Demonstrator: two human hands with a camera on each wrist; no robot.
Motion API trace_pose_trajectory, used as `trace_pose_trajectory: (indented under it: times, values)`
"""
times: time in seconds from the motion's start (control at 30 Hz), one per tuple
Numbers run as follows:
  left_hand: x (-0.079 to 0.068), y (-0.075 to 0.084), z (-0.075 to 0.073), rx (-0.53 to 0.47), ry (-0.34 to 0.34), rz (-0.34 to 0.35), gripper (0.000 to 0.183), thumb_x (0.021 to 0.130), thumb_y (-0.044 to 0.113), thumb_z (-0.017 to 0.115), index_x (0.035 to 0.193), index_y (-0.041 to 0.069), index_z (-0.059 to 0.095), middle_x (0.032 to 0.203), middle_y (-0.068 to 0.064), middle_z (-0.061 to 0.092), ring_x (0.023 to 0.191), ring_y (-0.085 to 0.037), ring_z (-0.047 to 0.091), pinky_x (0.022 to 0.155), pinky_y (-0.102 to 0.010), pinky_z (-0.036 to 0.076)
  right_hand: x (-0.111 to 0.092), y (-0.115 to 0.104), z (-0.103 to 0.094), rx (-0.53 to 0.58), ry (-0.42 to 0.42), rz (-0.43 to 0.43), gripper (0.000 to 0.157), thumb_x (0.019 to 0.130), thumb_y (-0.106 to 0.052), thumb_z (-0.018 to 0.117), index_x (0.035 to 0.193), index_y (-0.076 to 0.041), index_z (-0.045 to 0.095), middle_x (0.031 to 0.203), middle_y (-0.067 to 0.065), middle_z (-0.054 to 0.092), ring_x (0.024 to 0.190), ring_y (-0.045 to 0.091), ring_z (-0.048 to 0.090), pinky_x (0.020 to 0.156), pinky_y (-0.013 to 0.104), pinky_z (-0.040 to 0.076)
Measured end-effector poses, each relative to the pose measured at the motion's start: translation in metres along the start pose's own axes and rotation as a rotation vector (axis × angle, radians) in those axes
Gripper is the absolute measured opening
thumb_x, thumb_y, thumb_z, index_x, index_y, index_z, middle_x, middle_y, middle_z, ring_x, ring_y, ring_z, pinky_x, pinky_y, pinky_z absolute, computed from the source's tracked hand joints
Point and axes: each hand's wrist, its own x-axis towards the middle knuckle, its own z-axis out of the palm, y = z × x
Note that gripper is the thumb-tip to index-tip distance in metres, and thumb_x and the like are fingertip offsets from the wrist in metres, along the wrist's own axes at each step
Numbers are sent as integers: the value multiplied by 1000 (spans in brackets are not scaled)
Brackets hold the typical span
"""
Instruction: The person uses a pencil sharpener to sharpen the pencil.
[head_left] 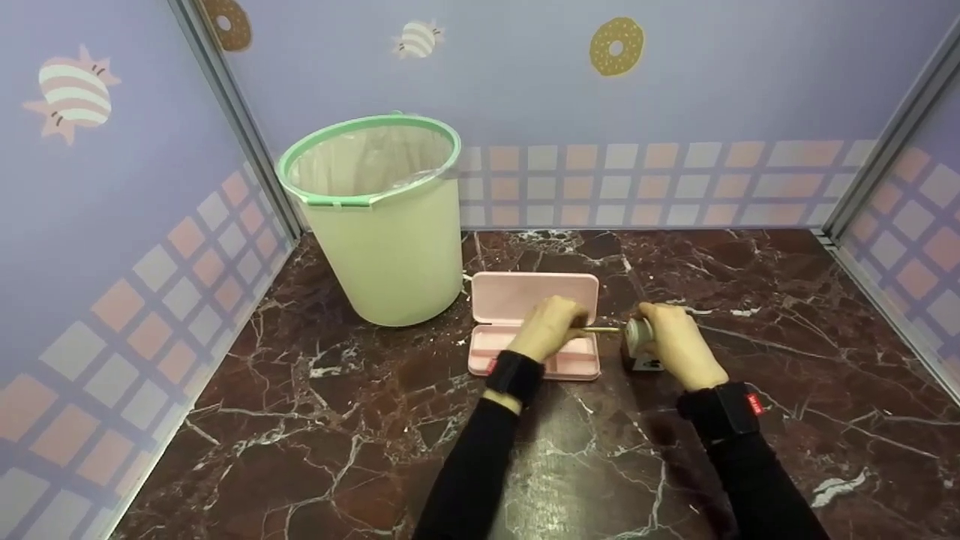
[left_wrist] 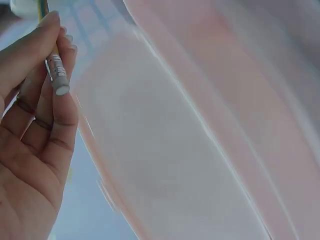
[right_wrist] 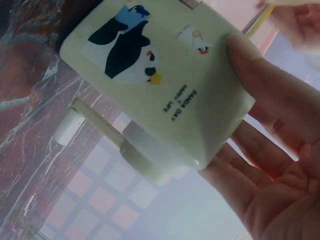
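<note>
My left hand (head_left: 551, 328) pinches a yellow pencil (head_left: 602, 329) between thumb and fingers. The metal end with its pale eraser (left_wrist: 61, 90) sticks out below the thumb in the left wrist view. With my right hand (head_left: 679, 346) I grip a cream hand-crank pencil sharpener (right_wrist: 150, 75) with panda pictures, which stands on the table. Its crank handle (right_wrist: 95, 121) shows on the far side from the pencil. The pencil points at the sharpener; whether its tip is inside cannot be seen. Under my left hand lies an open pink pencil case (head_left: 536, 292), partly covered.
A pale green bin (head_left: 390, 255) with a green rim and clear liner stands at the back left, just beyond the pencil case. Lilac printed panels (head_left: 525, 90) close off the back and sides of the dark red marbled table (head_left: 360, 442).
</note>
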Motion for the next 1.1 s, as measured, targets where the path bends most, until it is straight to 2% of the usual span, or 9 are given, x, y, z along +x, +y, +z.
trace_pose_trajectory:
  times: [0.17,0.37,0.57,0.73,0.9,1.1]
  values:
    - [-21,-37,-19,-88,-22,-50,11,82,18,77,89,11,72,89,-3,74,79,-15,68,74,-22,57,1,-2,0,-5,0,0,38,60,6,84,90,5,62,89,25,70,84,43,66,75,55,53]
    - [-38,-63,-38,-193,3,-55,10,83,14,76,90,8,74,85,-5,74,74,-15,67,70,-22,57,0,-2,-1,-13,3,-13,39,60,6,84,91,4,62,90,25,70,86,43,67,76,55,53]
    - [-48,-69,-56,-205,66,10,11,79,9,79,88,5,74,83,-7,75,74,-18,69,71,-26,58,-1,-3,-1,-21,4,-24,38,61,8,84,92,4,63,92,25,70,89,45,66,79,56,53]
    - [-50,-69,-61,-241,76,43,11,79,8,79,88,4,74,83,-9,75,74,-19,70,71,-24,58,0,-3,0,-18,10,-19,38,61,7,84,93,4,63,92,25,70,89,44,67,79,56,53]
    - [-51,-71,-60,-249,68,37,10,80,8,79,87,3,74,83,-9,75,74,-19,70,71,-24,58,0,-3,0,-16,6,-18,38,60,5,84,92,4,63,90,24,70,86,43,67,77,56,53]
    - [-51,-73,-61,-232,61,17,12,79,8,79,89,3,75,84,-9,75,74,-20,70,72,-28,59,0,-4,-1,-16,14,-13,38,60,6,84,91,4,62,89,25,70,85,43,67,76,55,53]
